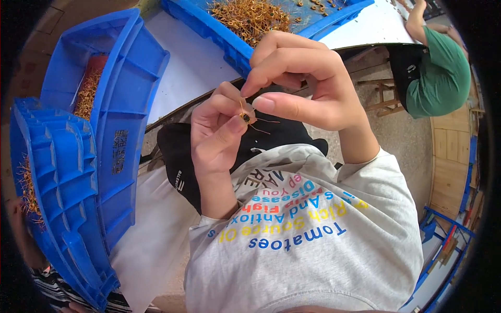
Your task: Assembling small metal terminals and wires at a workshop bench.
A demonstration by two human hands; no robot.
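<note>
Held up before my chest, a small ring-shaped wire coil (246, 118) with a dark centre and thin copper-coloured leads is pinched between the thumb and fingers of my left hand (216, 128). Two of its leads stick out to the right, and another rises toward my right index fingertip. Just above and right of the coil is my right hand (308, 83), its index finger and thumb bent toward the leads with a small gap between their tips. Whether the index fingertip touches the rising lead I cannot tell.
Beyond my hands, a blue tray (222, 39) on a white table (185, 65) holds a heap of copper-coloured coils (250, 20). Blue crates (122, 104) with more wire pieces (87, 96) stand at left. A person in a green shirt (441, 78) is at far right, near a wooden stool (383, 96).
</note>
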